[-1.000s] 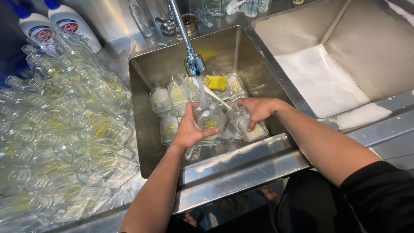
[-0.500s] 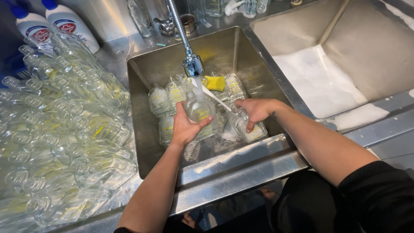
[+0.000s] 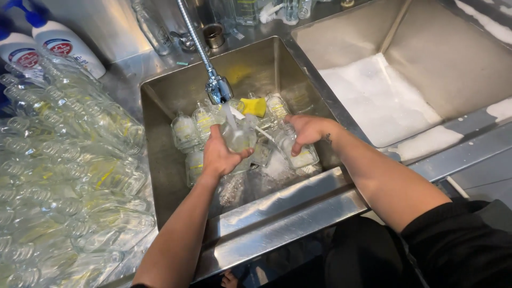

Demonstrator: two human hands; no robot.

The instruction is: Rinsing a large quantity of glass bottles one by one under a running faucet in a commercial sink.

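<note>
Clear glass bottle point(image 3: 238, 140) clamped in my left hand point(image 3: 220, 156) under tap stream point(image 3: 229, 114): rinsing step. Right hand point(image 3: 305, 132) grips another clear bottle point(image 3: 298, 152) beside it; next, I'd tip mine out.

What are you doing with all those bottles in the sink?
A person is rinsing glass bottles at a steel sink. The left hand holds a clear bottle under water running from the tap. The right hand grips another bottle low in the sink, where more bottles and a yellow sponge lie. A big pile of clear bottles sits on the counter to the left. The next sink on the right holds white foam.
</note>
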